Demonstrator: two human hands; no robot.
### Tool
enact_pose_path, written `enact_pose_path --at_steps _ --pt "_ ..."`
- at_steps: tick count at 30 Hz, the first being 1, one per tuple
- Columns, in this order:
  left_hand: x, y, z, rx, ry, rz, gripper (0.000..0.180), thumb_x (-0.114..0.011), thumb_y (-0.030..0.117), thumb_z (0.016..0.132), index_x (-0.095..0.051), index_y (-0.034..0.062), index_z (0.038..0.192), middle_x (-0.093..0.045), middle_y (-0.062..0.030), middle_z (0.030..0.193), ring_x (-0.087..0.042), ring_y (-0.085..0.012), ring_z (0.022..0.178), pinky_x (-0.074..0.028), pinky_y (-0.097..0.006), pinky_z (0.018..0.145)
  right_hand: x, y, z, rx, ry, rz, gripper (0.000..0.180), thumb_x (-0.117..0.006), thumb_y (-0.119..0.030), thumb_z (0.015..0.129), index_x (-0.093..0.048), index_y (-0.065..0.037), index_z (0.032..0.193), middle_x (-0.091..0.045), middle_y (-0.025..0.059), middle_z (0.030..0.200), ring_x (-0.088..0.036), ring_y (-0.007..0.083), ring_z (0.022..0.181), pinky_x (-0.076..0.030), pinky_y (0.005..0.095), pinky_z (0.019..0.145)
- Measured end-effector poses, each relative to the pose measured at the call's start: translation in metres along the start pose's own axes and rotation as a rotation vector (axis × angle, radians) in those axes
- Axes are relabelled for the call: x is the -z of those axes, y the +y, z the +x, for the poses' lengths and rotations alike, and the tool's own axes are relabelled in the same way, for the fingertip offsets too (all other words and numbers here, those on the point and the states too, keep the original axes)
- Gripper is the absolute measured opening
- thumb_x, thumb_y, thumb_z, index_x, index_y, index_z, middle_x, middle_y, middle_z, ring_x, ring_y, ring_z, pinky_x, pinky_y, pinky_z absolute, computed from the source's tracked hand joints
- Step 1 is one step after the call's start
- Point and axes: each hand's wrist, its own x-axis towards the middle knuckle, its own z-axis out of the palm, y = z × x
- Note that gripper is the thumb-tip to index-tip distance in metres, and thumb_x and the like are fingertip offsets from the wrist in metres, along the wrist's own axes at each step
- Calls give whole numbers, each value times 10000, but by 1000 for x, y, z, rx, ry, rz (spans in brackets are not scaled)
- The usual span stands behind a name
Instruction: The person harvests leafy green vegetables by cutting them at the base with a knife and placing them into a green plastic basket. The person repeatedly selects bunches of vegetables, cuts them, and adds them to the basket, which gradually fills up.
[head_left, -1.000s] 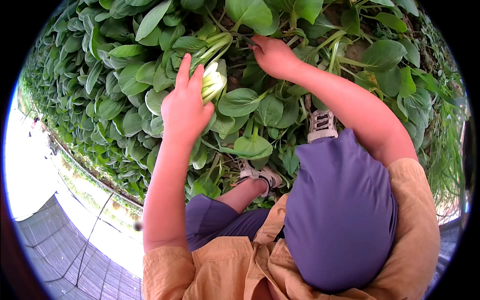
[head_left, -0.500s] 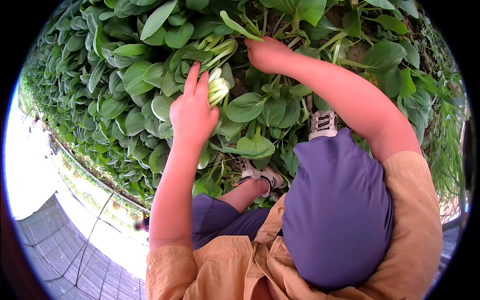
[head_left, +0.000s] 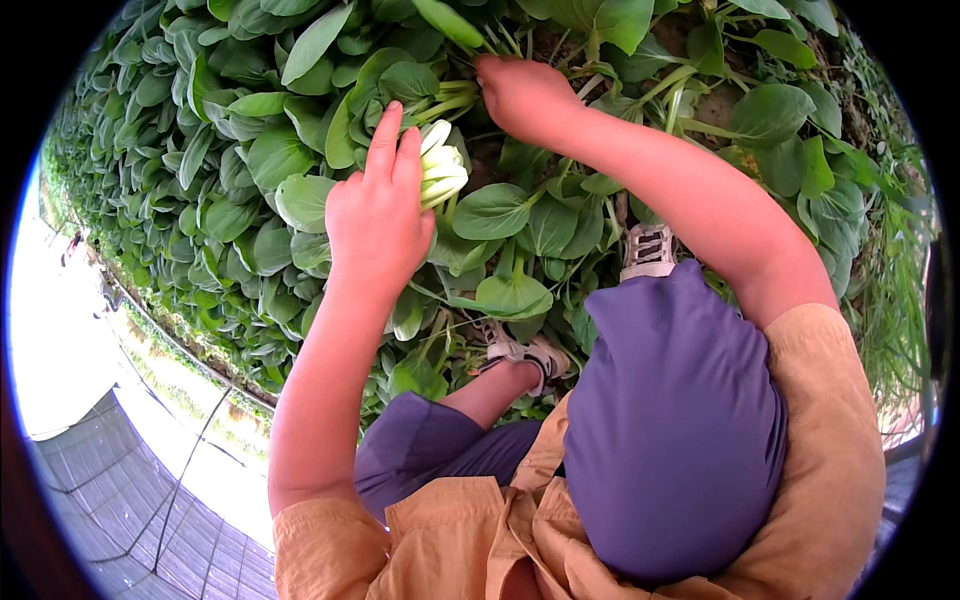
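My left hand [head_left: 378, 225] is closed around a head of bok choy [head_left: 443, 170], its pale, thick stem bases pointing right and its leaves mostly under my fingers. Index and middle fingers lie extended over the leaves. Just to the right, my right hand [head_left: 528, 100] is curled in among the plants, knuckles up. Its fingertips are hidden, so what it grips cannot be made out. Between the two hands show the light green stalks of another bok choy plant [head_left: 455, 97]. A single leaf [head_left: 447, 22] sticks up beyond my right hand.
Dense bok choy rows [head_left: 190, 130] fill the left and far side. Looser plants [head_left: 512, 292] and a bare soil patch [head_left: 715, 108] lie to the right. My shoes [head_left: 648, 250] stand among the leaves. Grass [head_left: 890, 320] borders the right; dark ground sheeting [head_left: 130, 480] lies lower left.
My left hand has shifted slightly left with the bok choy, whose stem bases have turned more toward me. My right hand has moved a little farther away and left.
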Motion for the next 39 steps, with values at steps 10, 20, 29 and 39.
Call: enact_pose_path --at_steps 10,20,29,39 --pt "3 -13 13 102 -203 -11 627 -739 112 637 -583 109 1245 -394 -164 1477 -682 -326 847 -557 -403 732 8 9 7 -34 -33 37 233 -475 -223 950 -592 -50 1054 -657 206 941 -637 408 893 -510 506 766" --pt "-23 -14 -2 111 -86 -55 633 -734 115 618 -586 65 1232 -417 -165 1448 -688 -290 790 -562 -373 691 13 7 18 -37 -166 -33 254 -436 -231 953 -573 -40 1048 -658 212 961 -623 419 934 -499 516 807" --pt "-33 -16 -8 181 -131 -105 635 -721 130 646 -562 80 1259 -431 -128 1435 -663 -315 922 -550 -403 770 21 -19 35 -108 -482 -222 312 -482 -110 870 -606 -43 1149 -657 180 1121 -634 372 1031 -518 466 849" --pt "-19 -13 -36 163 21 -239 633 -722 98 645 -582 92 1262 -496 -92 1377 -641 -307 1007 -537 -393 809 3 7 -19 -229 -126 865 554 -606 -488 891 -566 -110 1294 -520 -7 790 -442 85 639 -418 245 596"
